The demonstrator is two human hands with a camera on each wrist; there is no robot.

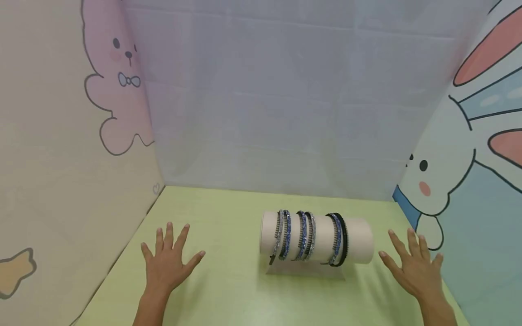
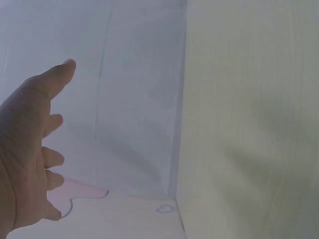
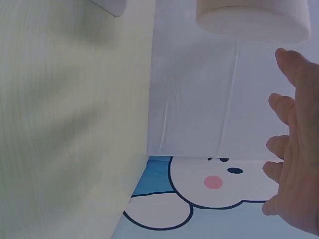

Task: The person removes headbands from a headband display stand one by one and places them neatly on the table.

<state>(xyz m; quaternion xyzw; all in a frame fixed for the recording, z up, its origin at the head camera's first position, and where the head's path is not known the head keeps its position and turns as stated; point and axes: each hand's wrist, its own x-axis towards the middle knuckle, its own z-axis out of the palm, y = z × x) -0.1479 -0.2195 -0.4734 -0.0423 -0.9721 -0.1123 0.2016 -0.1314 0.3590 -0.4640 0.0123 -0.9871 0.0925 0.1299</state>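
A white cylindrical display stand (image 1: 360, 240) lies sideways on a low foot, right of the table's middle. Several glittery headbands with comb teeth ring it: silver and blue ones (image 1: 287, 235) at its left, another blue and silver pair (image 1: 302, 235) in the middle, and a blue one beside a black one (image 1: 345, 240) toward the right. My left hand (image 1: 166, 265) hovers over the left of the table, fingers spread, holding nothing. Just past the stand's right end, my right hand (image 1: 417, 269) is likewise spread and holds nothing. In the right wrist view the stand's end (image 3: 254, 22) shows above the thumb.
The pale yellow-green table (image 1: 220, 294) is walled on three sides. A plain whitish sheet (image 1: 285, 113) hangs at the back. Cartoon panels stand at left, with a pink bear (image 1: 122, 99), and at right, with a white rabbit (image 1: 440, 181).
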